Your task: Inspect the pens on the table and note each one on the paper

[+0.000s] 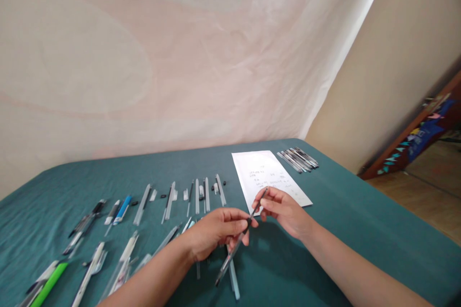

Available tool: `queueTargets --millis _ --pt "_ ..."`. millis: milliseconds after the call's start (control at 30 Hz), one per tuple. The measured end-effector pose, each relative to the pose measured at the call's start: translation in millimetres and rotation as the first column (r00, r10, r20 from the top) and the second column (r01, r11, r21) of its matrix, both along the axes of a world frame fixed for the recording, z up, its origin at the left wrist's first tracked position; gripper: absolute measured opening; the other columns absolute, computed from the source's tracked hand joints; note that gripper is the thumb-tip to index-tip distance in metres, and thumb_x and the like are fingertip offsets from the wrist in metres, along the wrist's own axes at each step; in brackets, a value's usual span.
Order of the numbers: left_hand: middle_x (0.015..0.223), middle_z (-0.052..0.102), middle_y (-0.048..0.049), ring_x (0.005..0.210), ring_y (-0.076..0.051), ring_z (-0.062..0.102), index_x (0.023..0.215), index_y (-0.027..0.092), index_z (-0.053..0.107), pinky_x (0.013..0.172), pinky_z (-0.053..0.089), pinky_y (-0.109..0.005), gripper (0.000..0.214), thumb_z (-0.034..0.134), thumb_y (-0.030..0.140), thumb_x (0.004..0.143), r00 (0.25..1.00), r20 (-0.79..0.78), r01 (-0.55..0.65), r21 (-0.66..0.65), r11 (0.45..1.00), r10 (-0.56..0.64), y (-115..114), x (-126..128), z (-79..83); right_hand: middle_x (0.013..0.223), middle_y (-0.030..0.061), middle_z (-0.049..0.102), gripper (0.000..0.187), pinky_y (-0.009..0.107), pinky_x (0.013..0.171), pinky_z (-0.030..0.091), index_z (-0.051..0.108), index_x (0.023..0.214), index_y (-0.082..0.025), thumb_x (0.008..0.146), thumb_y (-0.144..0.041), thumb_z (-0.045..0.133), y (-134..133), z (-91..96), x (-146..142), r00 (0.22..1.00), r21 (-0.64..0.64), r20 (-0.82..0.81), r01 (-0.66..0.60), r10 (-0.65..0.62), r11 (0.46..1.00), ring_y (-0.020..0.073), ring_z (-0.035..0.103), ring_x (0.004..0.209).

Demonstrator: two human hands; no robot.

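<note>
My left hand (216,237) and my right hand (284,211) hold one thin clear pen (239,240) between them, a little above the green tablecloth (334,230). The pen slants from lower left to upper right. Fingers of my left hand pinch its dark middle section. My right hand pinches its upper end, over the near corner of a white written sheet (264,172).
Several taken-apart pen barrels, caps and refills (196,196) lie in a row behind my hands. More pens, one blue (122,208) and one green (48,285), lie at the left. A bundle of dark pens (298,158) rests beside the sheet. A pale cloth backdrop hangs behind the table.
</note>
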State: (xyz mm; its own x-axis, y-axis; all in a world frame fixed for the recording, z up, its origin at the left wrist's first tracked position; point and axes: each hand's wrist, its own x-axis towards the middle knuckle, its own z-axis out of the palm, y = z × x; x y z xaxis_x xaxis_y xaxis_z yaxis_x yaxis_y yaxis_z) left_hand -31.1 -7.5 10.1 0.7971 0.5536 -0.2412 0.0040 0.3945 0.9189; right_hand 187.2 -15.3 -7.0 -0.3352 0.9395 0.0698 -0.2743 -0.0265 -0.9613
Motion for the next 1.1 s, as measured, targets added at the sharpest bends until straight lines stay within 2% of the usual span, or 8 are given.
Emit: queueTargets --millis 67,167,233,333,500,700,933,1100 --pt "0.074 0.060 -0.0048 0.052 -0.006 0.046 0.103 0.011 0.064 0.051 0.037 -0.017 0.031 0.063 0.035 0.083 0.999 0.040 -0.027 -0.038 0.999 0.029 0.6 -1.2 0.9 0.087 0.0050 0.065 0.021 0.024 0.057 0.043 0.059 0.098 -0.018 0.083 -0.032 0.063 -1.1 -2.5 -2.2 0.994 0.017 0.093 -0.058 0.057 0.998 0.0142 0.059 0.072" --pt "0.073 0.057 -0.0025 0.054 -0.007 0.048 0.104 0.014 0.063 0.052 0.037 -0.018 0.027 0.060 0.033 0.086 0.982 0.146 -0.101 -0.105 0.989 0.115 4.1 -3.8 3.5 0.086 0.0026 0.064 0.022 0.023 0.054 0.040 0.060 0.101 -0.020 0.084 -0.034 0.061 -2.6 -5.5 -5.3 0.935 0.120 0.351 0.004 -0.046 0.993 0.0135 0.056 0.071" --pt "0.073 0.055 -0.0012 0.053 -0.007 0.048 0.106 0.015 0.062 0.053 0.038 -0.019 0.026 0.058 0.032 0.087 0.961 0.204 -0.161 -0.132 0.978 0.185 7.7 -5.5 4.6 0.083 0.0012 0.064 0.015 0.024 0.060 0.040 0.064 0.094 -0.021 0.085 -0.032 0.060 -5.9 -6.4 -9.1 0.810 0.256 0.565 0.008 -0.156 0.967 0.0130 0.055 0.070" --pt "0.074 0.055 -0.0016 0.056 -0.007 0.050 0.107 0.014 0.061 0.055 0.039 -0.020 0.025 0.057 0.029 0.088 0.941 0.235 -0.214 -0.146 0.966 0.244 11.4 -6.2 4.0 0.082 0.0007 0.062 0.010 0.027 0.068 0.041 0.066 0.089 -0.022 0.085 -0.028 0.059 -14.5 -8.2 -19.8 0.616 0.421 0.744 -0.134 -0.258 0.897 0.0142 0.056 0.074" --pt "0.075 0.056 -0.0028 0.060 -0.008 0.052 0.107 0.013 0.062 0.058 0.040 -0.021 0.025 0.057 0.029 0.088 0.945 0.234 -0.200 -0.142 0.970 0.229 7.8 -3.6 2.6 0.091 0.0013 0.060 0.008 0.027 0.076 0.043 0.062 0.092 -0.022 0.085 -0.024 0.058 -23.1 -15.4 -38.9 0.483 0.507 0.807 -0.273 -0.340 0.818 0.0163 0.057 0.085" --pt "0.073 0.056 -0.0032 0.057 -0.007 0.048 0.104 0.012 0.063 0.054 0.037 -0.019 0.026 0.060 0.030 0.086 0.967 0.163 -0.176 -0.126 0.976 0.195 5.9 -3.2 2.2 0.097 0.0048 0.058 0.007 0.030 0.078 0.043 0.054 0.093 -0.019 0.086 -0.018 0.051 -18.4 -20.6 -38.6 0.468 0.495 0.819 -0.287 -0.332 0.820 0.0189 0.057 0.089" --pt "0.065 0.051 0.0005 0.043 -0.003 0.029 0.104 0.011 0.065 0.042 0.025 -0.017 0.028 0.061 0.031 0.085 0.993 0.092 -0.060 -0.143 0.988 0.074 7.2 -5.7 1.0 0.082 -0.0010 0.052 0.010 0.025 0.066 0.041 0.048 0.095 -0.021 0.094 -0.029 0.042 -4.0 -0.6 0.2 0.691 0.355 0.692 -0.071 -0.211 0.932 0.0130 0.050 0.073" --pt "0.060 0.046 0.0029 0.041 -0.003 0.025 0.105 0.011 0.065 0.040 0.016 -0.018 0.032 0.060 0.036 0.085 0.999 0.033 0.014 -0.190 0.982 -0.008 8.8 -5.9 0.8 0.080 -0.0026 0.046 0.012 0.024 0.067 0.040 0.046 0.099 -0.021 0.095 -0.030 0.041 -5.8 13.7 11.0 0.767 0.311 0.631 -0.113 -0.116 0.944 0.0115 0.046 0.071"
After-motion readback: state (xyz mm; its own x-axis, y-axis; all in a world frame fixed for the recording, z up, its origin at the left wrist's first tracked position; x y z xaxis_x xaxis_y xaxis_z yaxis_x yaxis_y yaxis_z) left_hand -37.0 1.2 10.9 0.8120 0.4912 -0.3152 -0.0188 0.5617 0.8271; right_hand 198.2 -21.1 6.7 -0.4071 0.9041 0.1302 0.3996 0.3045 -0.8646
